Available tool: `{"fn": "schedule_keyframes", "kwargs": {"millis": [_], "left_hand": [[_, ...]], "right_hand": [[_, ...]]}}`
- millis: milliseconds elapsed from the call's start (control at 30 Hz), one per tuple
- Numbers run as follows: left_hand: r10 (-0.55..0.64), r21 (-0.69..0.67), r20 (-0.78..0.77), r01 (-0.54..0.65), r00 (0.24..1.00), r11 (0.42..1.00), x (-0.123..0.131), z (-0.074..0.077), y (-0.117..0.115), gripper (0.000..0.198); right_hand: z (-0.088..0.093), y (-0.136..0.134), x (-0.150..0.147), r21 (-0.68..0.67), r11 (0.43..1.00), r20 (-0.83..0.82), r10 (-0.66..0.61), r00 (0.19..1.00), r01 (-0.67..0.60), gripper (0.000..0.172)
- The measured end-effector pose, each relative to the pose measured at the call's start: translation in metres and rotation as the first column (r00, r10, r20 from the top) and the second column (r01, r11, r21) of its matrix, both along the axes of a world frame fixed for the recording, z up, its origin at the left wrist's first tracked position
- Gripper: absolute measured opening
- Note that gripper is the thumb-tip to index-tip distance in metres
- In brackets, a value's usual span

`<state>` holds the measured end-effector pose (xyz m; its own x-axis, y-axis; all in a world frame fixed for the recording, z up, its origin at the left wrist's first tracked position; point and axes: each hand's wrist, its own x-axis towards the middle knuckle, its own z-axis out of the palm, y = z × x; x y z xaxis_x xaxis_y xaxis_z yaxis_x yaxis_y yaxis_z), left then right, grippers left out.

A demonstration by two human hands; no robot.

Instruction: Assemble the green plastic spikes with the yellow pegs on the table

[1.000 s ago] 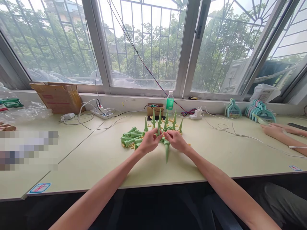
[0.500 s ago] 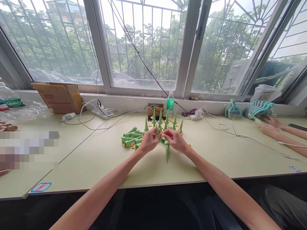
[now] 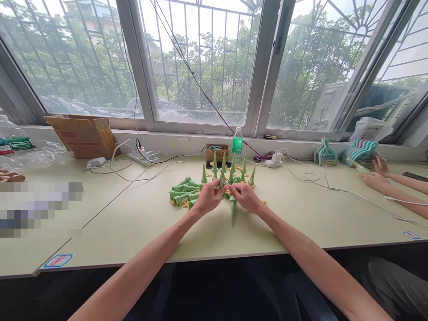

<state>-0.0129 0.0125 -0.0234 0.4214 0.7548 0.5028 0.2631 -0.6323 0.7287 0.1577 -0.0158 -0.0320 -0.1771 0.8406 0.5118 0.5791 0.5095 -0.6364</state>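
My left hand (image 3: 210, 196) is closed around a green plastic watering spike (image 3: 220, 183), its pointed tip up. Close against it, my right hand (image 3: 245, 196) has thumb and forefinger pinched at the spike's side; whatever is between those fingertips is too small and hidden to make out. Behind both hands, several green spikes (image 3: 215, 166) stand upright with small yellow valves sticking out of their sides. One more spike (image 3: 233, 211) lies below my right hand, tip toward me. Left of my hands is a heap of hollow green spikes (image 3: 180, 195) with yellow pieces among them.
A small cardboard box (image 3: 217, 154) and a green-labelled bottle (image 3: 237, 141) stand behind the spikes. Cables and a power strip (image 3: 143, 158) run along the sill. At right, another person's hands (image 3: 377, 176) are near turquoise hangers (image 3: 359, 152). A carton (image 3: 82, 136) stands at left.
My hands stay nearly in place; the held spike has shifted slightly to the right. The other person's far hand at right has moved up against the turquoise hangers.
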Motion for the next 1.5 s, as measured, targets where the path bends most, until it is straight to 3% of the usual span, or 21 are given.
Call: {"fn": "schedule_keyframes", "kwargs": {"millis": [100, 233, 400, 800, 1267, 1500], "left_hand": [[0.031, 0.001, 0.003, -0.031, 1.0, 1.0, -0.0003, -0.0009, 0.0019, 0.022], [0.065, -0.001, 0.028, -0.065, 0.998, 0.998, -0.001, -0.0025, 0.0038, 0.022], [0.067, -0.006, 0.023, -0.067, 0.998, 0.998, -0.0011, -0.0043, 0.0042, 0.022], [0.02, 0.01, -0.002, -0.02, 1.0, 1.0, -0.0006, -0.0009, 0.0011, 0.025], [0.072, -0.006, 0.028, -0.072, 0.997, 0.997, -0.0009, -0.0024, 0.0035, 0.024], [0.046, 0.003, 0.009, -0.046, 0.999, 0.999, -0.0006, -0.0009, 0.0018, 0.025]], "right_hand": [[0.002, -0.0018, -0.0006, -0.004, 1.0, -0.026, -0.014, 1.0, 0.014, 0.038], [0.0013, -0.0019, 0.0005, -0.002, 0.998, -0.085, 0.06, 0.995, -0.061, 0.022], [-0.0013, -0.0001, 0.002, 0.0, 0.996, -0.092, 0.093, 0.991, -0.094, 0.019], [0.0019, -0.0016, 0.0005, 0.004, 1.0, 0.007, 0.022, 1.0, -0.022, 0.043], [-0.0007, -0.0005, 0.0015, 0.005, 0.995, -0.063, 0.101, 0.993, -0.101, 0.021], [0.0023, -0.0021, 0.0005, 0.007, 0.999, 0.0, 0.046, 0.999, -0.046, 0.035]]}}
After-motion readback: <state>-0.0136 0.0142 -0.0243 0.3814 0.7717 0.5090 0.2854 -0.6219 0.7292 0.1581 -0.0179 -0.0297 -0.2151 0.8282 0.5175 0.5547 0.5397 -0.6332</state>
